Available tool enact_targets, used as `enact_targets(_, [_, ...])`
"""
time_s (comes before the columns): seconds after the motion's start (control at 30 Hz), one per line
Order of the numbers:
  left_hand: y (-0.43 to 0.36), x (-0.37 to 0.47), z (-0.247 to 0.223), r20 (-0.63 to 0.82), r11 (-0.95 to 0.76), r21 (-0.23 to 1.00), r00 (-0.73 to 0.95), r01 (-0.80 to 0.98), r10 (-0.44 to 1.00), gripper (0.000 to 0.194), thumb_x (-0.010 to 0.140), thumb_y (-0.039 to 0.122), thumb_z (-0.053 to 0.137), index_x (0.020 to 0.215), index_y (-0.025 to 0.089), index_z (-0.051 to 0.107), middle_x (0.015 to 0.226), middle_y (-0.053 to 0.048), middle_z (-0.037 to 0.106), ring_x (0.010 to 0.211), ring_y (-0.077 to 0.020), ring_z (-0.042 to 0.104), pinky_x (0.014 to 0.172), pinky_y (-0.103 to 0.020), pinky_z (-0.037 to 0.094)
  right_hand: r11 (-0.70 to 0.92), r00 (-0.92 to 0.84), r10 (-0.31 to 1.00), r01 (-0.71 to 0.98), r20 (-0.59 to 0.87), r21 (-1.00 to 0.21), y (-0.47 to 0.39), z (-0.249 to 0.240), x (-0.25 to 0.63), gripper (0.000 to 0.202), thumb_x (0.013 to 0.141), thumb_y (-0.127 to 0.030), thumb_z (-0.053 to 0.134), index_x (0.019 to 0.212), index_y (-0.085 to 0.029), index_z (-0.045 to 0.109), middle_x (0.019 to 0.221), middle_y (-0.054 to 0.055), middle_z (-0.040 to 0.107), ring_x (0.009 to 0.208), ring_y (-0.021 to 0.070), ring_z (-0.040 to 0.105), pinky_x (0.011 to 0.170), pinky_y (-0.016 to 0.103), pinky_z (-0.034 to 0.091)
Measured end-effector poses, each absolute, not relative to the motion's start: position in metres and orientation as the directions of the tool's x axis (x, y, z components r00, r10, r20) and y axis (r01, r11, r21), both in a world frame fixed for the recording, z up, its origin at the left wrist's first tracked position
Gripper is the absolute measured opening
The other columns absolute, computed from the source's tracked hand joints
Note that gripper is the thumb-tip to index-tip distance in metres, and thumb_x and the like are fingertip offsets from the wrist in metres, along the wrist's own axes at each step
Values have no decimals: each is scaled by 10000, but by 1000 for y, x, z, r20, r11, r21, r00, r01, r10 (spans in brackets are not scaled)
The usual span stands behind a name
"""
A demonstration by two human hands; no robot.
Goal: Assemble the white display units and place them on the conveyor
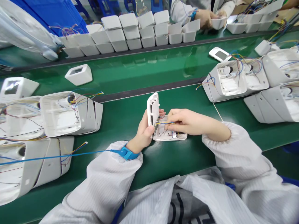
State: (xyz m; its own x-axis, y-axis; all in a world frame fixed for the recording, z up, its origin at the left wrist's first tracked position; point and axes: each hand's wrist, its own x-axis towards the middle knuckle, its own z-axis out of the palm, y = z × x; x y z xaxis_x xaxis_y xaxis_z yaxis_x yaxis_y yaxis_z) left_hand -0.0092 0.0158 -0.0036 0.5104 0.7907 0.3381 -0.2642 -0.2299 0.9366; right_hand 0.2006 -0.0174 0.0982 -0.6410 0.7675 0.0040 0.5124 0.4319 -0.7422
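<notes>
Near the middle of the green table lies an opened white housing (163, 136), its inside facing up with thin wires in it. A white cover part (153, 109) stands upright at its left side. My left hand (144, 132) is closed around this cover part, thumb in front and fingertips showing behind it. My right hand (184, 120) reaches in from the right over the housing, fingers bent and pressed together at the yellow and blue wires (163, 123). Whether its fingertips pinch a wire is too small to tell.
White casings with loose wires stand at the left (63, 115) and right (231, 81). Small white units with screens (79, 74) lie beyond the dark rail (140, 90). Across the table are a row of white boxes (130, 32) and another person's hands (206, 19).
</notes>
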Motion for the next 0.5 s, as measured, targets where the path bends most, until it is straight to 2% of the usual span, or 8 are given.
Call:
enact_targets(0.1, [16,-10,-2,355,-256,933,522,-253,776,754,793,748,531,1309,200,496,1288,-148,572,1219,-353,553,1035,-533,437,367,-616,787,486,-14,-793,-14,94,203,183,943,-257,564,1000,-211,731,970,41,664,949,151,611,795,257,474])
enact_targets(0.2, [15,-10,-1,337,-235,939,527,-251,780,783,782,744,551,1335,193,488,1296,-152,559,1230,-355,540,1053,-535,418,320,-580,814,469,-14,-823,-10,87,206,136,901,-245,628,960,-215,747,920,18,683,864,139,636,756,247,473])
enact_targets(0.27, [15,-10,-1,324,-215,941,526,-260,786,791,780,734,562,1345,186,486,1300,-155,552,1229,-354,536,1066,-538,404,358,-586,810,467,20,-809,-9,82,205,104,873,-231,665,917,-202,754,851,6,694,777,128,635,708,237,456])
enact_targets(0.33, [14,-10,-1,333,-214,936,514,-279,790,780,783,718,572,1346,184,488,1293,-155,551,1223,-352,535,1077,-543,393,458,-619,782,490,74,-742,-9,78,203,96,873,-217,663,857,-189,753,761,-4,684,702,118,610,667,235,427])
enact_targets(0.4, [13,-9,-1,347,-219,929,496,-299,796,762,791,695,583,1353,190,481,1298,-153,543,1226,-348,528,1081,-546,392,559,-645,756,552,107,-619,-8,76,200,148,892,-193,624,808,-184,746,708,-2,666,668,122,579,646,249,401])
enact_targets(0.5, [10,-7,3,359,-234,925,485,-300,798,732,814,636,603,1391,219,432,1332,-142,513,1250,-330,506,1085,-535,403,596,-613,782,682,113,-425,-8,73,197,185,898,-171,590,824,-190,759,859,44,705,802,171,588,689,284,406])
